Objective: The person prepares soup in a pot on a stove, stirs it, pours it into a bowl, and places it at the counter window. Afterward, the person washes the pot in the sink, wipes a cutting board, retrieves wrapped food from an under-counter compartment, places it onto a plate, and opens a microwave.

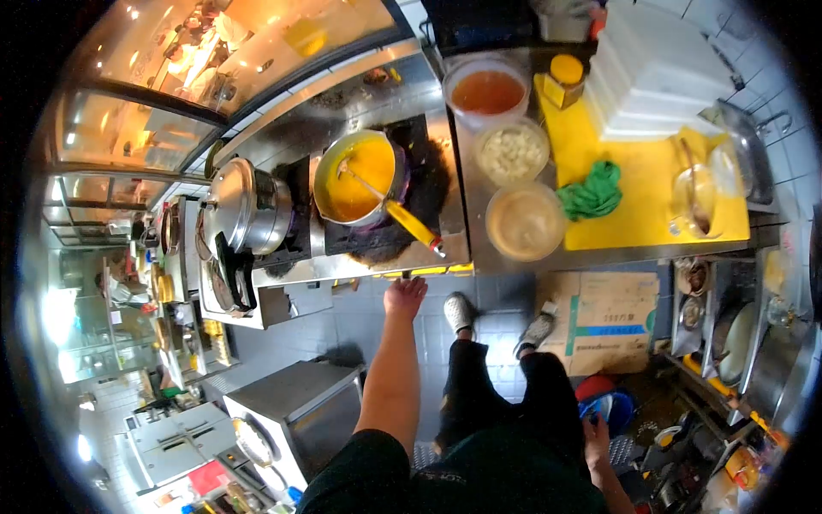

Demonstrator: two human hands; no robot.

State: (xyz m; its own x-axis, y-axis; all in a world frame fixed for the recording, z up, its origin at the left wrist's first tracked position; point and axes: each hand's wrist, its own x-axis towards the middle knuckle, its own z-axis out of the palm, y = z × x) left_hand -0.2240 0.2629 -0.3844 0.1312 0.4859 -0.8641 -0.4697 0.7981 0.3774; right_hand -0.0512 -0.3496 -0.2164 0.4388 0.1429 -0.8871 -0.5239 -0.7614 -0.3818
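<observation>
My left hand (405,296) reaches to the front edge of the stove, its fingers closed at a small dark knob (407,275). Above it, a metal pot (396,176) of orange-yellow liquid sits on a burner. A spatula (411,227) with a yellow handle rests in the pot, the handle sticking out over the rim toward me. My right hand (597,441) hangs low by my right leg, fingers curled around something small and dark that I cannot make out.
A large lidded pot (248,210) stands left on the stove. Right of it are tubs of reddish liquid (488,91), pale chunks (512,152) and a beige substance (525,221). A green cloth (592,192) lies on the yellow board (634,236); flattened cardboard (591,349) covers floor beside my feet.
</observation>
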